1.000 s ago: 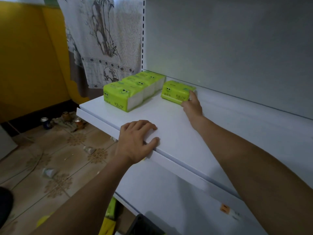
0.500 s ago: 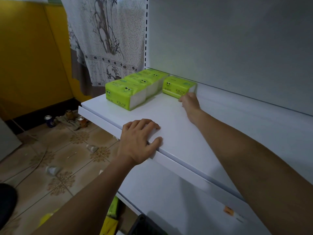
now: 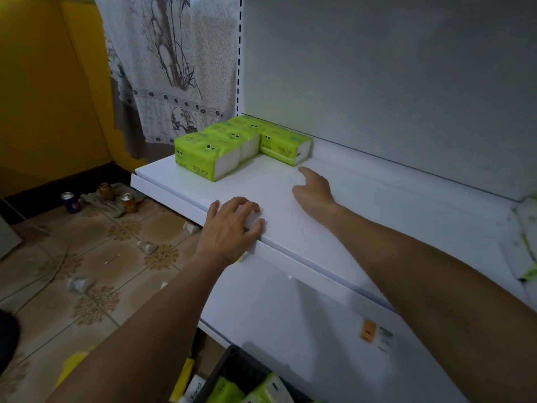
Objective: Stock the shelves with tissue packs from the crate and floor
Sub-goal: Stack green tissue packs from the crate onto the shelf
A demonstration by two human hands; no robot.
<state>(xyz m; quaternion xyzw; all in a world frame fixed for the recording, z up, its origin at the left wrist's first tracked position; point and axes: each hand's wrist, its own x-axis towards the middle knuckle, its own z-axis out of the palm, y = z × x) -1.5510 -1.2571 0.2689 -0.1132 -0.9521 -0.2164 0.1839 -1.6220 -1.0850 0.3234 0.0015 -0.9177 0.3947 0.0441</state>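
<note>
Three green tissue packs stand in a row at the left end of the white shelf. A fourth green pack lies beside them against the back panel. My right hand hovers just in front of that pack, fingers relaxed, holding nothing and apart from it. My left hand rests on the shelf's front edge with the fingers curled over it. At the bottom, a dark crate holds more green tissue packs.
Several cans and a rag lie on the tiled floor at the left, with small white scraps scattered nearer. A patterned curtain hangs beside the shelf unit. A lower shelf carries an orange price tag.
My right hand has let go of the fourth pack and drawn back toward me. That pack now sits further back against the panel. My left hand has stayed on the shelf edge.
</note>
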